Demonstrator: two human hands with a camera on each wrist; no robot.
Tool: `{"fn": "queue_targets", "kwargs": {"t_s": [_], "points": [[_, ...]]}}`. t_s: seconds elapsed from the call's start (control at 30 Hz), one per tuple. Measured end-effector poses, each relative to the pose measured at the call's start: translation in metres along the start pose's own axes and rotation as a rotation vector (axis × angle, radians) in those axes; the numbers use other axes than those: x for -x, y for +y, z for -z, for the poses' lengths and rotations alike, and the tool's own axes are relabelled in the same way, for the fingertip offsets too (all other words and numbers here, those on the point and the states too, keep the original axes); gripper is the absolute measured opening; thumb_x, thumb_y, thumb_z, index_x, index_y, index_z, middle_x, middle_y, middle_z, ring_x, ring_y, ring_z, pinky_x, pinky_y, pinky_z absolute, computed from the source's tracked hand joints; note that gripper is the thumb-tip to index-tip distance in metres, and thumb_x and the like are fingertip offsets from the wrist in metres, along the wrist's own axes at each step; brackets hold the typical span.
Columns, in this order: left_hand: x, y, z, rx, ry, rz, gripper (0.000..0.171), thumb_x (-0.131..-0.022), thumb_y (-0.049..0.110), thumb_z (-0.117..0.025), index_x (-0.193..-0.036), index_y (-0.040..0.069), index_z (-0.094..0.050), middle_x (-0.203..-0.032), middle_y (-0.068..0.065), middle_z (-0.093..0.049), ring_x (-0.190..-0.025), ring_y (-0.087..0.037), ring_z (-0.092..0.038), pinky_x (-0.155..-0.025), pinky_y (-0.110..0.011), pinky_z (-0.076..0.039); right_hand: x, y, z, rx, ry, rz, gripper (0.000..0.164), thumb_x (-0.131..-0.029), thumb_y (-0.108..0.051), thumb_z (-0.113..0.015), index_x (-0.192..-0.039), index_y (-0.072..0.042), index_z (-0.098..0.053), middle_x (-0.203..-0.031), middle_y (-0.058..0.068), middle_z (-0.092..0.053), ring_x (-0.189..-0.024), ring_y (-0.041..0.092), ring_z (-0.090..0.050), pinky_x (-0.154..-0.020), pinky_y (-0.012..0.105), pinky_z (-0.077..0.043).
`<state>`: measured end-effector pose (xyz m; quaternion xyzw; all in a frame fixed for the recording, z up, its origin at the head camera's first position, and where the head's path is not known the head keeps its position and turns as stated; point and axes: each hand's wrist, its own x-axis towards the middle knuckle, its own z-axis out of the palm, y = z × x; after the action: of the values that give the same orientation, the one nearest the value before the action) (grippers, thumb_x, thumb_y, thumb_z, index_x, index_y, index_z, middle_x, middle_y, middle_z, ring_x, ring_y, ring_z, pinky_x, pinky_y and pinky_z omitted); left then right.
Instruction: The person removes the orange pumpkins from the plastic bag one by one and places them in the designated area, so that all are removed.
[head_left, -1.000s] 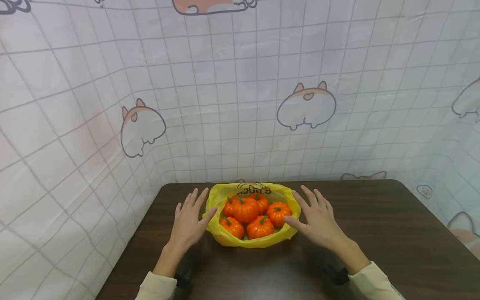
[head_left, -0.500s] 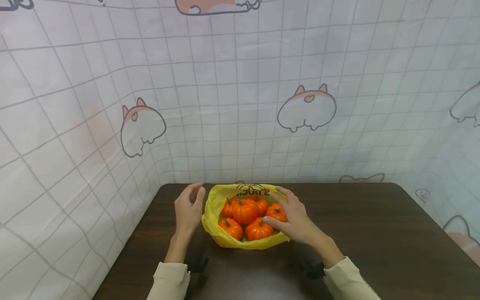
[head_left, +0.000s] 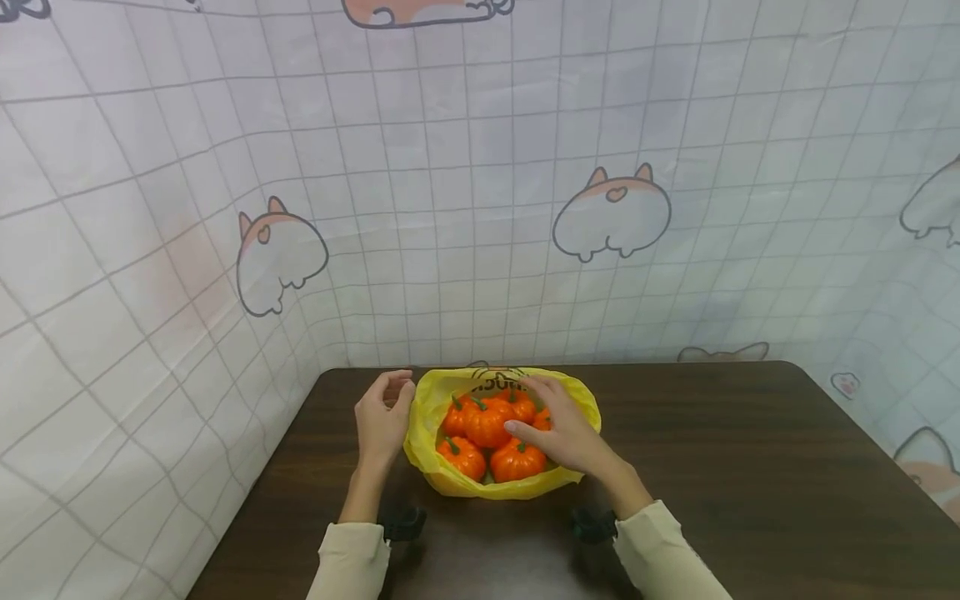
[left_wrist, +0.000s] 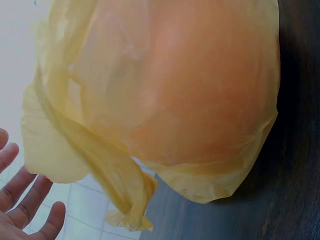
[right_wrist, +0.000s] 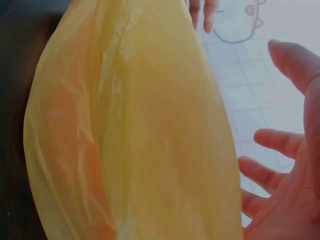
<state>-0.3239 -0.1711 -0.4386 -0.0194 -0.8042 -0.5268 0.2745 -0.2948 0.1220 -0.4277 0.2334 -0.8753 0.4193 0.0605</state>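
A yellow plastic bag stands on the table with its mouth wide apart, and dark lettering shows on its back inner wall. Several small orange pumpkins with green stems lie inside it. My left hand is beside the bag's left rim, fingers loosely bent. In the left wrist view its fingers lie near the bag's edge, and contact cannot be told. Over the right part of the bag's mouth hovers my right hand, fingers spread and holding nothing, partly covering a pumpkin at the right. The bag's thin side fills much of the right wrist view.
The dark brown wooden table extends on both sides of the bag. Behind it and along the left hangs a white gridded cloth with cartoon dog drawings. Dark wrist-worn devices sit at both wrists.
My right hand has moved left from outside the bag to above the pumpkins. My left hand's spread fingers have bent, and it stays beside the left rim. The pumpkins look unmoved.
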Motion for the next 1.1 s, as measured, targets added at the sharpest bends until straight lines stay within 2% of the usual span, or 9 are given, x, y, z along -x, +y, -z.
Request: {"fn": "queue_targets", "kwargs": {"t_s": [0.17, 0.37, 0.47, 0.63, 0.8, 0.97, 1.1], "points": [[0.000, -0.005, -0.003, 0.004, -0.031, 0.003, 0.020, -0.098, 0.016, -0.066, -0.116, 0.014, -0.074, -0.109, -0.008, -0.075, -0.094, -0.024, -0.070, -0.085, -0.033, -0.055, -0.006, 0.002, -0.005, -0.031, 0.000, -0.038, 0.079, -0.093, -0.052, -0.069, -0.158, -0.017, -0.040, -0.160, 0.011, -0.038, -0.139, 0.039, -0.046, -0.111, 0.062, -0.041], [0.000, -0.013, -0.003, -0.044, -0.077, -0.020, 0.026, -0.097, 0.013, -0.067, -0.122, 0.013, -0.072, -0.109, -0.009, -0.075, -0.092, -0.026, -0.072, -0.084, -0.040, -0.058, -0.011, 0.000, -0.011, -0.063, -0.004, -0.090, 0.079, -0.093, -0.050, -0.071, -0.158, -0.018, -0.039, -0.159, 0.012, -0.042, -0.135, 0.039, -0.050, -0.108, 0.060, -0.044], [0.000, -0.016, -0.001, -0.082, -0.116, 0.000, 0.030, -0.097, 0.020, -0.068, -0.127, 0.019, -0.070, -0.110, -0.009, -0.075, -0.092, -0.026, -0.072, -0.082, -0.042, -0.059, -0.013, -0.002, -0.015, -0.077, -0.012, -0.131, 0.081, -0.092, -0.049, -0.072, -0.159, -0.019, -0.038, -0.158, 0.011, -0.044, -0.136, 0.038, -0.050, -0.109, 0.060, -0.044], [-0.001, -0.022, 0.003, -0.136, -0.211, 0.064, 0.039, -0.098, 0.031, -0.068, -0.136, 0.029, -0.063, -0.111, -0.008, -0.077, -0.091, -0.025, -0.070, -0.075, -0.035, -0.057, -0.015, 0.000, -0.025, -0.066, -0.013, -0.171, 0.080, -0.091, -0.043, -0.076, -0.157, -0.016, -0.040, -0.156, 0.013, -0.046, -0.135, 0.036, -0.052, -0.109, 0.058, -0.045], [-0.002, -0.024, 0.005, -0.120, -0.270, 0.062, 0.043, -0.098, 0.032, -0.068, -0.140, 0.031, -0.060, -0.107, -0.008, -0.078, -0.084, -0.022, -0.068, -0.071, -0.033, -0.054, -0.018, 0.006, -0.037, -0.002, -0.017, -0.174, 0.078, -0.090, -0.044, -0.076, -0.155, -0.015, -0.043, -0.154, 0.011, -0.048, -0.133, 0.034, -0.054, -0.108, 0.056, -0.047], [-0.004, -0.025, 0.006, -0.093, -0.304, 0.042, 0.046, -0.099, 0.029, -0.067, -0.144, 0.030, -0.059, -0.102, -0.010, -0.079, -0.080, -0.018, -0.069, -0.068, -0.031, -0.055, -0.017, 0.006, -0.046, 0.058, -0.009, -0.172, 0.080, -0.088, -0.046, -0.077, -0.154, -0.015, -0.044, -0.155, 0.012, -0.047, -0.139, 0.042, -0.047, -0.115, 0.064, -0.035], [-0.004, -0.023, 0.007, -0.063, -0.320, 0.052, 0.046, -0.100, 0.027, -0.067, -0.144, 0.032, -0.059, -0.100, -0.012, -0.079, -0.076, -0.018, -0.070, -0.065, -0.030, -0.054, -0.018, 0.007, -0.051, 0.102, 0.000, -0.157, 0.081, -0.088, -0.046, -0.078, -0.154, -0.013, -0.044, -0.152, 0.015, -0.050, -0.139, 0.042, -0.047, -0.119, 0.065, -0.024]]}}
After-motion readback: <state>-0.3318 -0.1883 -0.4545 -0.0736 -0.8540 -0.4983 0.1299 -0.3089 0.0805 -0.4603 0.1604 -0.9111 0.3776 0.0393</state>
